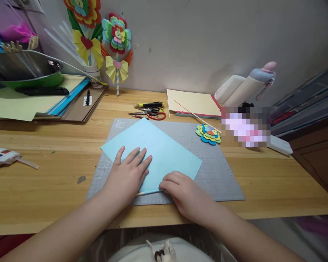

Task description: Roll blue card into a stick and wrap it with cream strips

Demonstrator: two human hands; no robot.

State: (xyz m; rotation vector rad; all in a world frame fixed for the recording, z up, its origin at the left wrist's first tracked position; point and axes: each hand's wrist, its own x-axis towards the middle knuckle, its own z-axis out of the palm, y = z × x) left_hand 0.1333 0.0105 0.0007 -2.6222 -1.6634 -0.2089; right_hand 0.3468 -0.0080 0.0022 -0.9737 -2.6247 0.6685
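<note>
Close to the front edge of the desk (57, 213), my light blue sheet (158, 145) is lying aslant on a grey cutting mat (221, 182), one tip reaching the mat's back edge and its left corner poking just past the mat's left edge. Beside the mat's front edge, the near side of the paper is seemingly curling around a thin pale stick (140, 193); how far round, I can't tell, because my hands are covering so much. My left hand (127, 173) is lying flat with its fingers (139, 157) spread, pressing the paper and gripping nothing. My right fingers (169, 185) are bending into a pinch, gripping that near side where blue is meeting stick. What's worrying me is uneven force: only one end is getting a pinch, so the curl could be running skew and loose at the other. If my flat palm is bearing too hard, the sheet could be buckling into a crease; if too lightly, it could be sliding crooked. The stick could also be slipping out leftward, since nothing visible is pinching that end. Near the mat's back right corner, a layered paper flower (208, 134) is sitting close to the sheet's right corner, so a careless swing of my right arm could be knocking it.
</note>
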